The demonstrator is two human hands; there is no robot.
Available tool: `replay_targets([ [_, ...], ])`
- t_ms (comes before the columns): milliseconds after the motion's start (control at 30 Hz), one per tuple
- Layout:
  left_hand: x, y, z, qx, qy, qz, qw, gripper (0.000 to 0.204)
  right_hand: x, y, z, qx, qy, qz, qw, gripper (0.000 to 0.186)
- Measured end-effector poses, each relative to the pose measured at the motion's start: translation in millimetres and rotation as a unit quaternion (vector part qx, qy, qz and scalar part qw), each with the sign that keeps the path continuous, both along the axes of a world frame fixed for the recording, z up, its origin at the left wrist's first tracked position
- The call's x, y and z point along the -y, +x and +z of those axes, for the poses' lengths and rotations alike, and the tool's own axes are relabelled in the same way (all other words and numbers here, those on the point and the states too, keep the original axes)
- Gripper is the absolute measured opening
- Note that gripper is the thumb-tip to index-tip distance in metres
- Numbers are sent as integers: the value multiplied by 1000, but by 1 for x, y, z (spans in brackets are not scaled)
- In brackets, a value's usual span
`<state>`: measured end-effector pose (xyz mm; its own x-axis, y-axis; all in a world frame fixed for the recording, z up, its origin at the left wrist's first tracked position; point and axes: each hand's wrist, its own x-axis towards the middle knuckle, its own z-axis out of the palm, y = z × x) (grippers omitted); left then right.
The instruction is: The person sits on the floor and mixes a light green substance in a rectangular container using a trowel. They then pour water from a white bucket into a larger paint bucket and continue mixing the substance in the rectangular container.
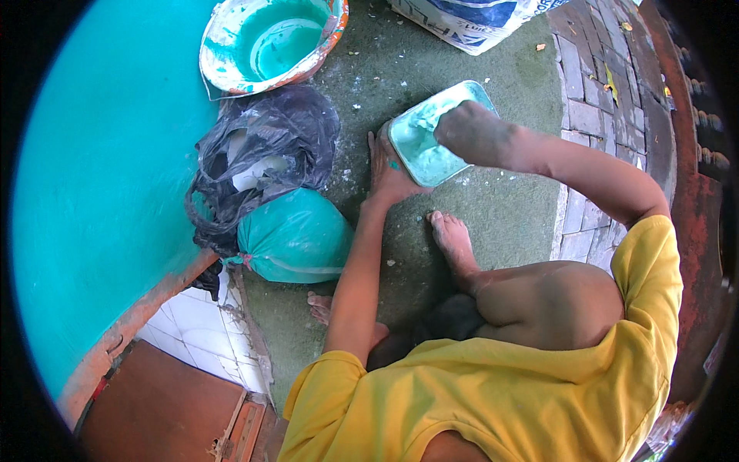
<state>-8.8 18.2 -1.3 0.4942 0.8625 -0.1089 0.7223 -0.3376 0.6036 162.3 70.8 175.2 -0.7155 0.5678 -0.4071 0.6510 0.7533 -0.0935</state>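
A rectangular pale plastic tub (476,91) stands tilted on the ground in front of me, with thick, pale turquoise paste (419,138) smeared inside it. My left hand (391,173) wraps round the tub's near-left corner, the fingers along one side and the thumb along the other. A dab of turquoise marks the back of that hand. Over the tub's right half, my right hand (473,132) is closed in a fist, slightly blurred. Whatever it grips is hidden beneath the knuckles.
Beyond the tub, at the far left, is a bucket (339,35) smeared with turquoise. Nearer lie a black plastic bag (308,127) and a tied, filled green bag (296,235) by the turquoise wall (100,169). A printed sack (477,23) stands far right; grey paving (585,115) borders the concrete.
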Motion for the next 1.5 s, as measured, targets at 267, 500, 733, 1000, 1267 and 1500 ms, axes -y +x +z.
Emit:
replay_targets([
  [267,1,-2,-8,29,30,12,999,142,-16,-38,-4,12,-24,-85,996,13],
  [500,3,-5,-4,32,39,11,999,138,-1,-48,-17,141,-85,9,986,20],
  [733,-3,-6,-1,51,15,1,999,137,1,-19,-8,37,7,-6,999,13],
  [1000,3,-4,-7,-4,2,5,1000,138,-14,-42,6,-28,4,-32,999,9],
  [1267,1,-10,-15,50,59,1,997,141,33,-52,-6,133,-20,67,989,8],
  [1500,2,-9,-26,38,-68,-3,997,141,16,7,30,12,52,49,997,6],
])
